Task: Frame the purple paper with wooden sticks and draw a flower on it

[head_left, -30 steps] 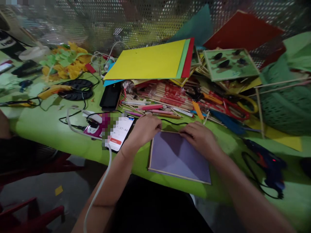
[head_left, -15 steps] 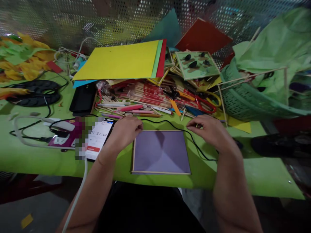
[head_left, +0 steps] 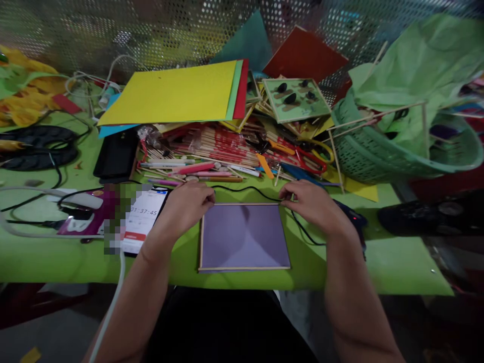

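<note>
A purple sheet (head_left: 244, 237) lies flat on the green table in front of me, with thin wooden sticks along its left and bottom edges. Another thin wooden stick (head_left: 245, 204) runs along the top edge. My left hand (head_left: 191, 206) is closed at the sheet's top left corner, its fingertips pinched on that stick's end. At the top right corner, my right hand (head_left: 308, 205) has thumb and fingers pinched together on the other end. No stick shows along the right edge.
Pencils and pens (head_left: 204, 169), bundled red-and-natural sticks (head_left: 219, 146) and scissors (head_left: 312, 159) lie behind the sheet. Yellow card (head_left: 170, 93) tops the pile. A green basket (head_left: 363, 151) stands right; a phone (head_left: 141, 217) and power strip (head_left: 81, 214) lie left. A black cable (head_left: 245, 188) passes behind.
My right hand has moved in to the sheet's top right corner, and its fingers have closed there. My left hand stays at the top left corner. The view has shifted slightly.
</note>
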A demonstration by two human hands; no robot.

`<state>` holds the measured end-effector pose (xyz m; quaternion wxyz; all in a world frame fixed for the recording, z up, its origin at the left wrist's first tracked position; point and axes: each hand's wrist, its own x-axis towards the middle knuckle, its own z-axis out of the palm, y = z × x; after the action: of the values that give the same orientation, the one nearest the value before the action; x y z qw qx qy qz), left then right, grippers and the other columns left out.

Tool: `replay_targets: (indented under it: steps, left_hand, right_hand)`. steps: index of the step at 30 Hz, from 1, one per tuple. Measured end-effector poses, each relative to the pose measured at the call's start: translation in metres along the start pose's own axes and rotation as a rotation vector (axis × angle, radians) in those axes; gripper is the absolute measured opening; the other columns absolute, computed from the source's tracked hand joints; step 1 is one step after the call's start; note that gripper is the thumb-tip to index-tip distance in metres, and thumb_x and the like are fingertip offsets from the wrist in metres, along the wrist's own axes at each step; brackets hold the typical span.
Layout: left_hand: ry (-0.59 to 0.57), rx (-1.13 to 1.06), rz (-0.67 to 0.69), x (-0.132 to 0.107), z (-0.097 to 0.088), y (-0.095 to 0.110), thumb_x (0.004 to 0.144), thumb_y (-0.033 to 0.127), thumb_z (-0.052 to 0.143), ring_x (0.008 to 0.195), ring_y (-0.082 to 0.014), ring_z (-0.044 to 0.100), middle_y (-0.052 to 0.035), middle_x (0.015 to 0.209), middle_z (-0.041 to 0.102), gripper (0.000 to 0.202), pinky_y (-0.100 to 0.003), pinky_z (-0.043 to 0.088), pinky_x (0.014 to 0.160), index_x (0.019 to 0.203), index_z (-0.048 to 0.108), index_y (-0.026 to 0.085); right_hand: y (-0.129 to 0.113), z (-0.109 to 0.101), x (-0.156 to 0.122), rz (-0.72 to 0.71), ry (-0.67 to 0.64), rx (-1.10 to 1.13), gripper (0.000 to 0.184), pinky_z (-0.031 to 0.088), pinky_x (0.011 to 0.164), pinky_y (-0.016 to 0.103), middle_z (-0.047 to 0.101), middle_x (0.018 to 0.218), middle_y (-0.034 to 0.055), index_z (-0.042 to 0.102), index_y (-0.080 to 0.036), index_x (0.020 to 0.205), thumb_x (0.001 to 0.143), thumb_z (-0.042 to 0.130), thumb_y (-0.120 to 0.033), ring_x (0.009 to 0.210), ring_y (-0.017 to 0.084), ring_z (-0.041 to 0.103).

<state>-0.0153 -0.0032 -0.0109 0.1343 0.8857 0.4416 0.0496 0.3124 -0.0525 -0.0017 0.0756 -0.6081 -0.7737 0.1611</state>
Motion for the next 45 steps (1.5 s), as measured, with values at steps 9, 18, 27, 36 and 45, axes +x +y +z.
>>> replay_targets:
  steps: [9,18,27,36,45]
  left_hand:
    - [0.004,-0.015,-0.011,-0.001,-0.001,0.001,0.084,0.016,0.054,0.091,-0.0253,0.064,-0.0053,0.09,0.073,0.018,-0.035,0.046,0.08,0.082,0.071,0.022]
    - [0.049,-0.012,-0.013,-0.003,0.002,0.006,0.081,0.015,0.058,0.091,-0.0264,0.064,-0.006,0.087,0.073,0.013,-0.036,0.048,0.08,0.08,0.07,0.021]
    - [0.079,-0.031,0.034,-0.004,-0.001,0.004,0.089,0.015,0.053,0.099,-0.0275,0.063,-0.01,0.099,0.071,0.012,-0.04,0.046,0.091,0.087,0.065,0.018]
    - [0.194,-0.466,-0.029,-0.006,-0.011,-0.004,0.093,0.027,0.056,0.081,-0.0186,0.066,-0.0019,0.091,0.072,0.008,-0.031,0.048,0.072,0.094,0.062,0.022]
    - [0.474,-0.874,-0.082,0.002,-0.002,-0.004,0.09,0.032,0.064,0.093,-0.018,0.069,-0.0048,0.104,0.074,0.023,-0.031,0.057,0.079,0.111,0.066,0.024]
  right_hand:
    - [-0.003,0.005,0.002,-0.067,0.012,0.011,0.01,0.042,0.079,0.034,0.071,0.086,0.0041,0.068,-0.023,0.08,0.084,0.062,-0.016,0.09,0.024,0.063]
    - [-0.002,0.007,0.003,-0.053,0.012,0.017,0.008,0.043,0.078,0.035,0.071,0.086,0.0043,0.067,-0.022,0.08,0.084,0.062,-0.018,0.089,0.025,0.063]
    - [-0.001,-0.001,0.001,-0.022,0.157,0.084,0.012,0.047,0.078,0.037,0.072,0.088,0.0051,0.069,-0.022,0.085,0.088,0.065,-0.032,0.086,0.024,0.064]
    - [0.023,-0.001,-0.042,0.316,1.175,0.35,0.021,0.051,0.074,0.034,0.069,0.087,0.0044,0.071,-0.018,0.098,0.085,0.069,-0.034,0.076,0.02,0.063]
    - [0.046,0.042,-0.158,0.836,0.943,0.249,0.044,0.05,0.069,0.036,0.07,0.092,0.008,0.072,-0.017,0.107,0.08,0.069,-0.052,0.072,0.021,0.06]
